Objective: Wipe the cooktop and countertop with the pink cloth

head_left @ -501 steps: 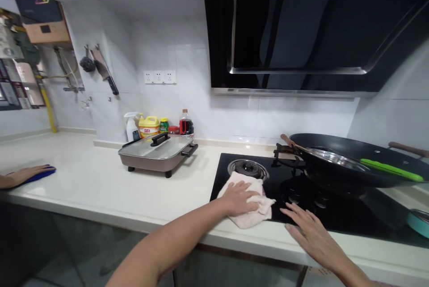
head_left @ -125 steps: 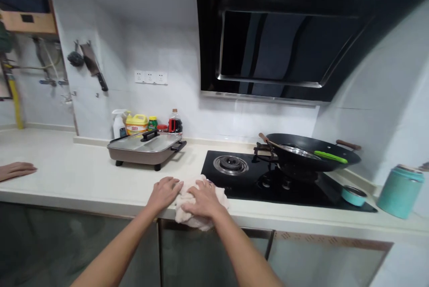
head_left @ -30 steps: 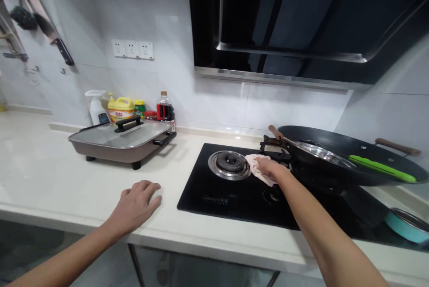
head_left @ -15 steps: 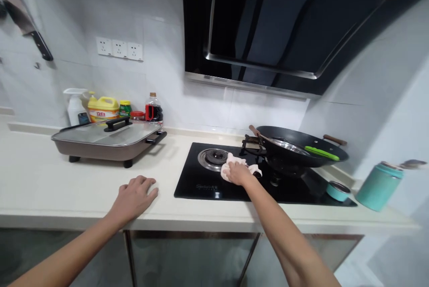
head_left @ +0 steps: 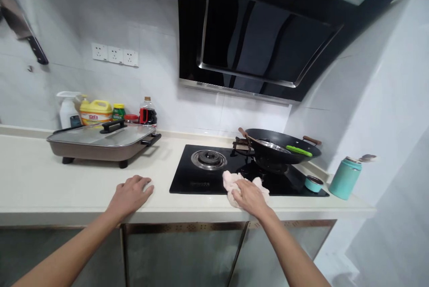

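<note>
My right hand presses a pale pink cloth against the front edge of the black glass gas stove. Part of the cloth hangs over onto the white countertop. Behind and left of the cloth is the bare round burner. My left hand rests on the countertop left of the stove, thumb apart from the slightly bent fingers, holding nothing. A black wok sits over the right burner, with a green-handled utensil and something shiny metal inside it.
An electric pan with a glass lid stands at left, before several bottles, including a yellow jug. At right are a small teal cup and a teal flask. A black range hood overhangs the stove.
My right hand has drawn the cloth from beside the left burner toward me, to the stove's front edge. My left hand stays on the countertop. The camera view has shifted a little.
</note>
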`<state>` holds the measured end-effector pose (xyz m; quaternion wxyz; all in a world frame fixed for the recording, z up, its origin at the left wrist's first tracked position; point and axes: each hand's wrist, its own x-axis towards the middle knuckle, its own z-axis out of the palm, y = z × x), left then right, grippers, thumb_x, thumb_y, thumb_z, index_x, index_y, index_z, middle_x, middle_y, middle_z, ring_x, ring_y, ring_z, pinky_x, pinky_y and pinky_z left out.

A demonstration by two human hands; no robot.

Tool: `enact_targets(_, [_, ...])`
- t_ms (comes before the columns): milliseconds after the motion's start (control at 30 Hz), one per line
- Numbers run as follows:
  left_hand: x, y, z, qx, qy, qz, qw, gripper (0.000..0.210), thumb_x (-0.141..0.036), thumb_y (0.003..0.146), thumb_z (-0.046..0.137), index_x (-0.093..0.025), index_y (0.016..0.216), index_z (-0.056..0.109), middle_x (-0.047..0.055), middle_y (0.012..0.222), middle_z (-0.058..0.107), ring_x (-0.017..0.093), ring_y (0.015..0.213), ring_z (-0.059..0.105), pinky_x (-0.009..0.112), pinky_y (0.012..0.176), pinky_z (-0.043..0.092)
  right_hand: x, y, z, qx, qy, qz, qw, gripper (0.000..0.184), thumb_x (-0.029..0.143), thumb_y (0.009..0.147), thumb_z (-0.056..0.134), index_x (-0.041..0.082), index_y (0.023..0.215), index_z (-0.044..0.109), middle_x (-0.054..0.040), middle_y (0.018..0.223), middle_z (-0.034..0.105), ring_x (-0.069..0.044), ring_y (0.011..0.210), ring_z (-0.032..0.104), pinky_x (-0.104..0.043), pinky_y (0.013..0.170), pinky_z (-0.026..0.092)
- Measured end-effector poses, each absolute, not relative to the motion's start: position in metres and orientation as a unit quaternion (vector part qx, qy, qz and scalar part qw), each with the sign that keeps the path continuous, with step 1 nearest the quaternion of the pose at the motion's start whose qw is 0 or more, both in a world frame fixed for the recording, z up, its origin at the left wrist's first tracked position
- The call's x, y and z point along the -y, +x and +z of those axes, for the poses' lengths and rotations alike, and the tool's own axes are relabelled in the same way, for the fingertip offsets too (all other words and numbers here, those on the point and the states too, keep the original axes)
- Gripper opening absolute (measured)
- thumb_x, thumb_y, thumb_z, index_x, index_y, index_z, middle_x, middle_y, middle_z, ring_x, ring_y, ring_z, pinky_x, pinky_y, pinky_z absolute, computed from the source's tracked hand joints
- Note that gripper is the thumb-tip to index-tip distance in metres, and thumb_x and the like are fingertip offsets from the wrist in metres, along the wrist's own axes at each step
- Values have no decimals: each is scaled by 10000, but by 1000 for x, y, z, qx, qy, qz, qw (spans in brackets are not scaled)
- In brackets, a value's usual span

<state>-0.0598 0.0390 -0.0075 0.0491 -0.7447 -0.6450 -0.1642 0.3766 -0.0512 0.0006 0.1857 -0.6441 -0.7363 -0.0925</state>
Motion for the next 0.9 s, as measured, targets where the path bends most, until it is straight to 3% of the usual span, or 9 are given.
enact_targets(167, [-38,-59,-7,645,-743,-174,43,606,-511,928,369,-208,1344,690,166,1394,634,375,1306,558,548,1073,410,57,404,3,675,-718,-54,162,356,346,980,436,170,1202,652,-123,1220,725,-246,1153,636,-326,991,392])
enact_targets(400, [-33,-59,-7,643,-742,-184,50,589,-485,937,365,-205,1331,701,171,1394,636,353,1295,571,518,1056,420,58,399,5,635,-759,-66,130,407,365,941,457,132,1220,639,-206,1195,731,-323,1169,647,-392,995,381])
enact_targets(567, [-34,-58,-7,643,-743,-179,52,549,-477,940,383,-230,1304,711,158,1382,651,343,1283,577,492,1053,419,61,412,3,613,-782,-90,65,455,454,998,385,167,1242,641,-200,1249,714,-357,1218,602,-461,1018,368])
enact_targets(733, [-32,-56,-6,641,-743,-186,54,539,-454,952,381,-210,1301,712,168,1381,647,352,1275,572,507,1052,413,46,414,10,560,-818,-120,43,501,407,1045,312,136,1282,660,-233,1329,657,-392,1283,518,-526,1039,346])
enact_targets(900, [-28,-54,-5,642,-744,-179,52,512,-419,968,387,-210,1313,702,157,1371,648,329,1272,571,489,1067,394,46,433,21,592,-802,-62,46,574,599,1038,322,281,1315,712,-151,1429,591,-366,1283,516,-536,1048,378])
